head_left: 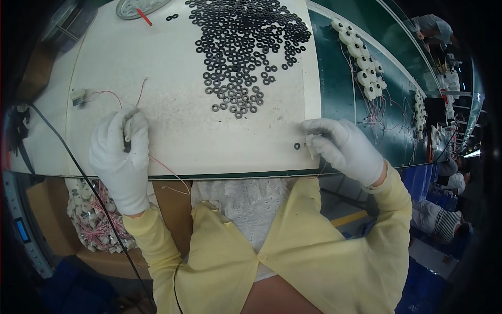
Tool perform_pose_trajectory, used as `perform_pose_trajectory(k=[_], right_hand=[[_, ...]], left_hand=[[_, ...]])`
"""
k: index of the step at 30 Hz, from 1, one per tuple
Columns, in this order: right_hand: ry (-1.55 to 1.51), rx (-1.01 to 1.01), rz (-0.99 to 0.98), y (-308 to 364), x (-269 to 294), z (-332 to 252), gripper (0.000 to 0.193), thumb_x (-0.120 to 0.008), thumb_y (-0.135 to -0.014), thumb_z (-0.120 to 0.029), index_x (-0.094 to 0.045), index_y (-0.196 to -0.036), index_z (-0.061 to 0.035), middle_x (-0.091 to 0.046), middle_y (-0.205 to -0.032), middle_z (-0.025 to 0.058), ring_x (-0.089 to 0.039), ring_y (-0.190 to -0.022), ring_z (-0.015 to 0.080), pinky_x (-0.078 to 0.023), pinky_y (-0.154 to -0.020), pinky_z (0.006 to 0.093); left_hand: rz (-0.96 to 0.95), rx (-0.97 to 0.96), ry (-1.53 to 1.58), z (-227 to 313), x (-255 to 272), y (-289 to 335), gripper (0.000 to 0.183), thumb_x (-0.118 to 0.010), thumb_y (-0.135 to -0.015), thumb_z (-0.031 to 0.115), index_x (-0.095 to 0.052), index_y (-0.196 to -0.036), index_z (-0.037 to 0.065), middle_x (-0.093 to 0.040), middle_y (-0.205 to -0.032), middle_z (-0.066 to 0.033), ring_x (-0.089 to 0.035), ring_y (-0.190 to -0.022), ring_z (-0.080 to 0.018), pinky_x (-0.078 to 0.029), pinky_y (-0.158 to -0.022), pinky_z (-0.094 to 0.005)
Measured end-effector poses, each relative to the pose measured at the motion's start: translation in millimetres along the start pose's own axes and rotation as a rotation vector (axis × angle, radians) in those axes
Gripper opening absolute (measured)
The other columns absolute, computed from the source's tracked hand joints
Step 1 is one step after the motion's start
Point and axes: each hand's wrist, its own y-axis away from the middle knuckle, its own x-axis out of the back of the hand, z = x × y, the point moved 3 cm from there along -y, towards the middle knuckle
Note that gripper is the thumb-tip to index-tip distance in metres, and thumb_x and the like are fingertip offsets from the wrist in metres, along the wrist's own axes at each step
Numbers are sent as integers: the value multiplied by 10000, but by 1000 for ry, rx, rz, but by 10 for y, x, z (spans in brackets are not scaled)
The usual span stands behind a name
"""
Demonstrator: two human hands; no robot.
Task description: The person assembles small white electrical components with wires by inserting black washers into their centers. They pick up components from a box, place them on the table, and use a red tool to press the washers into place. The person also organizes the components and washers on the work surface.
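Note:
My left hand, in a white glove, is closed at the left of the white table. Its fingers curl round a small white part that they mostly hide; thin red and white wires come out beside the hand. Near the table's front right, my gloved right hand pinches a small pale part between thumb and forefinger. A thin tip points left from it, close to a single black ring lying on the table. Another small white wired part rests beyond my left hand.
Many black rings are spread over the table's far middle. A metal dish with a red stick stands far left. On the green belt at right are rows of white wired parts. A cardboard box of wired parts sits below left; a black cable crosses nearby.

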Motion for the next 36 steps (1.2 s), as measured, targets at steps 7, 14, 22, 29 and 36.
perform_pose_trajectory(k=[7, 14, 22, 29, 36], right_hand=[[231, 140, 133, 68, -159, 63, 263, -743, -812, -201, -616, -1025, -114, -664, -751, 0, -616, -670, 213, -438, -646, 333], [646, 322, 136, 43, -142, -145, 322, -787, -760, -296, -620, -996, -154, -587, -703, -46, -544, -636, 169, -377, -624, 316], [861, 258, 282, -103, 160, -3, 277, -767, -772, -312, -638, -955, -150, -595, -672, -14, -559, -598, 193, -391, -589, 327], [788, 198, 122, -110, 269, 72, 307, -804, -718, -271, -665, -961, -145, -580, -666, 8, -557, -623, 217, -411, -625, 345], [732, 276, 129, -197, 290, -25, 248, -769, -759, -294, -672, -880, -101, -591, -591, 67, -593, -559, 273, -466, -533, 360]], left_hand=[[-27, -5, -19, -13, 1, 14, 214, -701, -824, 79, -655, -1031, 44, -653, -949, -106, -622, -819, -262, -493, -739, -353], [-51, 33, -22, 33, 23, 3, 196, -684, -846, 75, -657, -1035, 30, -644, -939, -111, -615, -806, -242, -486, -725, -327], [23, 10, 25, 14, -2, -8, 192, -734, -800, 104, -676, -977, 56, -649, -888, -97, -610, -761, -274, -481, -700, -366], [-64, 23, -32, 22, 13, -1, 180, -658, -858, 47, -640, -1035, 18, -668, -980, -121, -639, -847, -276, -503, -760, -348], [-50, 23, -12, 34, 17, 11, 173, -672, -845, 53, -644, -1014, 30, -662, -952, -107, -623, -830, -276, -493, -748, -355]])
